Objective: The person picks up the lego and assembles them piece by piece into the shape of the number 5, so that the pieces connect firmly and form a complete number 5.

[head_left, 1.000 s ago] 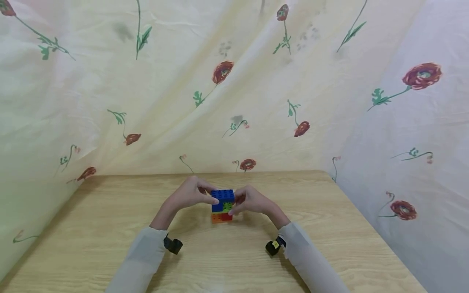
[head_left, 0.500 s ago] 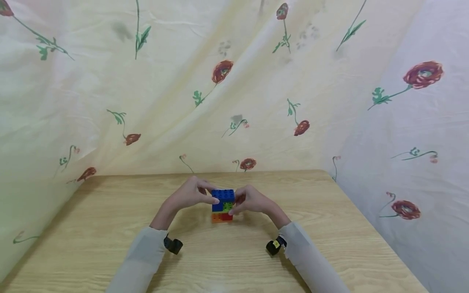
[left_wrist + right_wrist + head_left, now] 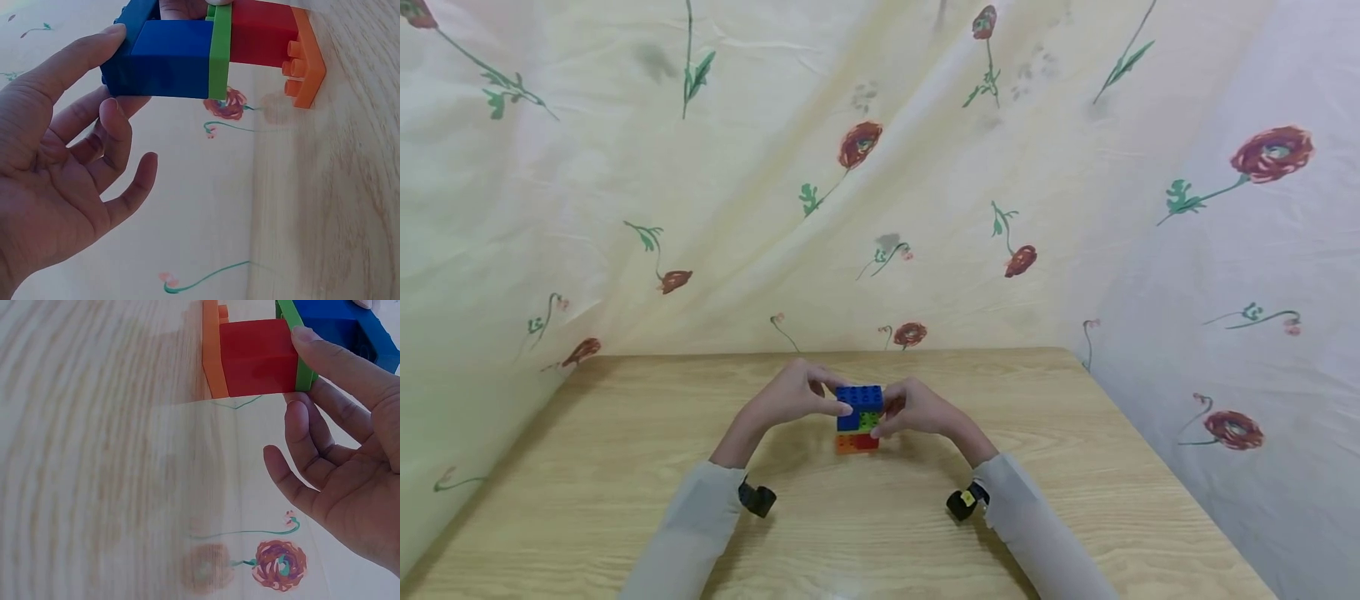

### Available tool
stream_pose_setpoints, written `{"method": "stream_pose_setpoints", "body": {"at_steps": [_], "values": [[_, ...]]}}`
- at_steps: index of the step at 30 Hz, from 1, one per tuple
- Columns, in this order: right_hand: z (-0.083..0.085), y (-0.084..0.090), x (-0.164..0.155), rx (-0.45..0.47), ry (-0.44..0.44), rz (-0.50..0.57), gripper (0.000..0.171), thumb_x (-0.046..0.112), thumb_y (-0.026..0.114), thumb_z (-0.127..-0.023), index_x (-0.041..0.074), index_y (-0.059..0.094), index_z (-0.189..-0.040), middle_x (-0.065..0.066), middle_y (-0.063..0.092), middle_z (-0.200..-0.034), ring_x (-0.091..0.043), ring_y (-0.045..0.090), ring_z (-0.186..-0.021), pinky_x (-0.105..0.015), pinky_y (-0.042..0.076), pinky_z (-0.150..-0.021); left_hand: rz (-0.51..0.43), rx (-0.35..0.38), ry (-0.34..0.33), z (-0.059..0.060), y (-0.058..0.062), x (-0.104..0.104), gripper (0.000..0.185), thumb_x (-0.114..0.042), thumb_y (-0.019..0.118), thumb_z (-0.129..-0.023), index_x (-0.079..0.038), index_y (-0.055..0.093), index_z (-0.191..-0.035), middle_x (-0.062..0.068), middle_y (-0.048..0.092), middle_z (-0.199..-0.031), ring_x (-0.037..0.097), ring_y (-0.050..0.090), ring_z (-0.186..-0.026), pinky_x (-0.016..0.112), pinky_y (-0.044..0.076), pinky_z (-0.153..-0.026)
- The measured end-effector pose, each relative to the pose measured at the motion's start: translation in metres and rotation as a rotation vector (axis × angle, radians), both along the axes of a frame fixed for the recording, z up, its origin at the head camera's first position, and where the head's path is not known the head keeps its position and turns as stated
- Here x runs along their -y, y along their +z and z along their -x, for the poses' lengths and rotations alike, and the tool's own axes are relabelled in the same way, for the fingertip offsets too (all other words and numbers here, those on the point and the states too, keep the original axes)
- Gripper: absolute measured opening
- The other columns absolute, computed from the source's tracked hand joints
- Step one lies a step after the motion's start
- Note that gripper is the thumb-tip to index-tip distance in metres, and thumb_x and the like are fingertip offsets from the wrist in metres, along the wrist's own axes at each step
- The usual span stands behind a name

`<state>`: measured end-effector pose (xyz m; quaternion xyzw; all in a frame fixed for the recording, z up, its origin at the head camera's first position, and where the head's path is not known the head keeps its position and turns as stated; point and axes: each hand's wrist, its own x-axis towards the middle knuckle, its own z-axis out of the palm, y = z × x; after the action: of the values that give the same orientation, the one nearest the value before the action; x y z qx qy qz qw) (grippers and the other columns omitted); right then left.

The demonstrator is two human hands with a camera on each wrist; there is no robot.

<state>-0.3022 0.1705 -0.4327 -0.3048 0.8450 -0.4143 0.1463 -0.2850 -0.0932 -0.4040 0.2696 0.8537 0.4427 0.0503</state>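
A stack of toy building bricks stands on the wooden table. At its base is a flat orange brick (image 3: 846, 446), with a red brick (image 3: 259, 357) on its right part. A thin green brick (image 3: 219, 56) lies over the red one. On the green brick's left part sits a blue brick (image 3: 174, 61), topped by a flat blue brick (image 3: 860, 396). My left hand (image 3: 793, 396) pinches the flat blue top brick between thumb and fingers. From the other side, my right hand (image 3: 922, 410) pinches the green brick; its lower fingers curl loosely below.
The wooden table (image 3: 880, 533) stretches around the stack. A flower-printed cloth (image 3: 752, 167) hangs behind it and along both sides. Black wrist cameras are strapped at the left cuff (image 3: 718, 483) and the right cuff (image 3: 996, 479).
The head view has shifted very slightly. Both hands keep their hold, and the stack stays as it was.
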Motion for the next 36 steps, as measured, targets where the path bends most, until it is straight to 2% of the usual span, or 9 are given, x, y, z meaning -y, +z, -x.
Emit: {"method": "stream_pose_setpoints", "body": {"at_steps": [10,18,26,29,36], "values": [[0.000,0.001,0.000,-0.002,-0.010,-0.003,0.024,0.015,0.085,-0.083,0.008,0.077,-0.104,-0.003,0.076,-0.092,-0.013,0.064,-0.075,-0.028,0.056,-0.073,0.001,0.028,0.021,0.001,0.002,0.000,0.030,-0.030,0.087,-0.081,-0.016,0.080,-0.106,0.000,0.075,-0.096,0.020,0.058,-0.080,0.033,0.049,-0.069],[0.000,0.002,0.000,-0.014,-0.021,-0.013,0.024,0.017,0.086,-0.082,0.009,0.077,-0.103,-0.002,0.075,-0.092,-0.015,0.063,-0.076,-0.029,0.055,-0.072,-0.019,0.039,0.009,0.002,0.001,0.001,0.030,-0.031,0.087,-0.082,-0.016,0.080,-0.107,0.000,0.072,-0.092,0.019,0.057,-0.077,0.031,0.047,-0.067],[-0.002,-0.003,0.000,-0.036,-0.014,-0.029,0.024,0.019,0.087,-0.081,0.011,0.077,-0.101,0.000,0.074,-0.087,-0.013,0.062,-0.073,-0.028,0.055,-0.070,-0.072,0.004,-0.018,-0.003,-0.010,0.001,0.027,-0.029,0.085,-0.083,-0.015,0.080,-0.106,0.002,0.074,-0.094,0.017,0.060,-0.072,0.028,0.051,-0.064],[-0.003,-0.003,0.000,-0.053,-0.008,-0.032,0.022,0.018,0.087,-0.081,0.011,0.076,-0.099,0.001,0.073,-0.086,-0.013,0.061,-0.073,-0.027,0.055,-0.069,-0.085,-0.009,-0.027,-0.004,-0.012,0.001,0.028,-0.029,0.085,-0.084,-0.015,0.079,-0.108,0.002,0.075,-0.098,0.017,0.062,-0.076,0.030,0.052,-0.067],[-0.006,-0.001,0.000,-0.077,-0.028,-0.020,0.022,0.017,0.086,-0.082,0.009,0.074,-0.099,-0.003,0.072,-0.089,-0.014,0.062,-0.077,-0.027,0.054,-0.072,-0.076,-0.034,-0.001,-0.006,-0.009,0.004,0.031,-0.028,0.085,-0.083,-0.017,0.078,-0.111,0.000,0.075,-0.108,0.017,0.061,-0.090,0.035,0.052,-0.082]]}}
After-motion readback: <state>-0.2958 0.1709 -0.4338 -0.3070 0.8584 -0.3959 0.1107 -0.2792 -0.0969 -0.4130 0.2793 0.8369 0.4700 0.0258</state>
